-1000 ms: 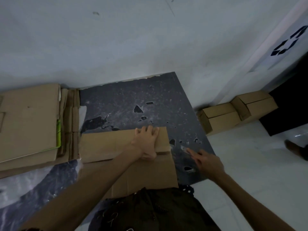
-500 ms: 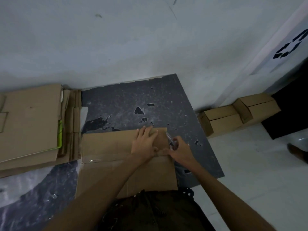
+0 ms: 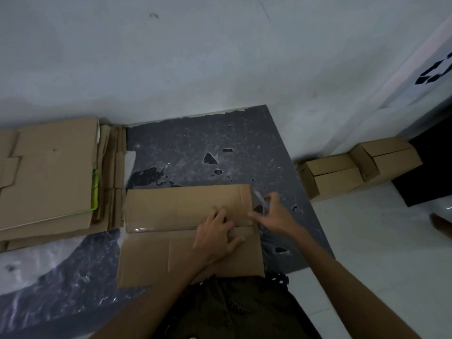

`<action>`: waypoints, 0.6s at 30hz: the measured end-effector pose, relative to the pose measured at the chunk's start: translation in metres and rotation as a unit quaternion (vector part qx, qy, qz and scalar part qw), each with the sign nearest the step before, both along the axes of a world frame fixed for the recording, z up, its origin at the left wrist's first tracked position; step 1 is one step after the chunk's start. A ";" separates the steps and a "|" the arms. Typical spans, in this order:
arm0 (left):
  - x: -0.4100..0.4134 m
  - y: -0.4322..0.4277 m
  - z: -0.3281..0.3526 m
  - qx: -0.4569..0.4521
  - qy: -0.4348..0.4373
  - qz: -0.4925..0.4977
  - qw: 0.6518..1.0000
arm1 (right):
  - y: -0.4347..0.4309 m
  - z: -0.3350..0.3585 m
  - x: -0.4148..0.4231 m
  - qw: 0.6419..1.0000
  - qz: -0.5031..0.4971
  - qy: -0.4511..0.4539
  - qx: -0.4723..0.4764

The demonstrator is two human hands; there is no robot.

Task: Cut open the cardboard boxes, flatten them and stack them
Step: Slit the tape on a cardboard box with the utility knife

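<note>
Drawn back past the box's right edge, the right hand [image 3: 274,216] pinches a small pale object [image 3: 258,199], too blurred to name; the left hand's [image 3: 216,238] grip lies loose on the flattened box [image 3: 171,209] on the floor mat [image 3: 195,143].

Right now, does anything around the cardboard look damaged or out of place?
Yes. The dark floor mat looks damaged: ragged dark patches beyond the flattened box and beside the right hand. A bright green edge sticks out of the cardboard stack on the left.

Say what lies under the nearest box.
The dark mat shows beyond the far and right edges of the box and likely runs beneath it; anything else underneath is covered.
</note>
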State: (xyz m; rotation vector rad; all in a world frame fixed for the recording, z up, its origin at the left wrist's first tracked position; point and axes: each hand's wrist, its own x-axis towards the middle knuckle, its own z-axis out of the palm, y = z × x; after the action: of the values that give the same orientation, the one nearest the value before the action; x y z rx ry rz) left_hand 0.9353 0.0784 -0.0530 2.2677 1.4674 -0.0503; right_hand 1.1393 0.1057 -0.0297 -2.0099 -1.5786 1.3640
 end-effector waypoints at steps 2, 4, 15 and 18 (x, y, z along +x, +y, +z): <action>-0.002 0.002 0.001 -0.001 -0.003 -0.009 1.000 | -0.002 0.013 0.025 0.998 0.067 0.019 0.011; -0.003 0.004 -0.001 0.011 -0.019 -0.015 1.000 | -0.006 0.019 0.050 0.988 0.150 -0.017 0.017; -0.007 0.004 -0.011 0.068 -0.150 -0.034 0.986 | 0.019 0.026 0.061 0.909 0.346 -0.219 0.078; -0.008 0.004 -0.015 0.101 -0.181 -0.031 0.978 | 0.032 0.037 0.054 0.886 0.395 -0.230 0.081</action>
State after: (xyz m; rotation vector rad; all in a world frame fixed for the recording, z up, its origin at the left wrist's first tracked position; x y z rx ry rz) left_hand 0.9274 0.0822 -0.0678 2.3234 1.2542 0.4878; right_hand 1.1928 0.1379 0.0073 -1.7148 -2.8346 0.9014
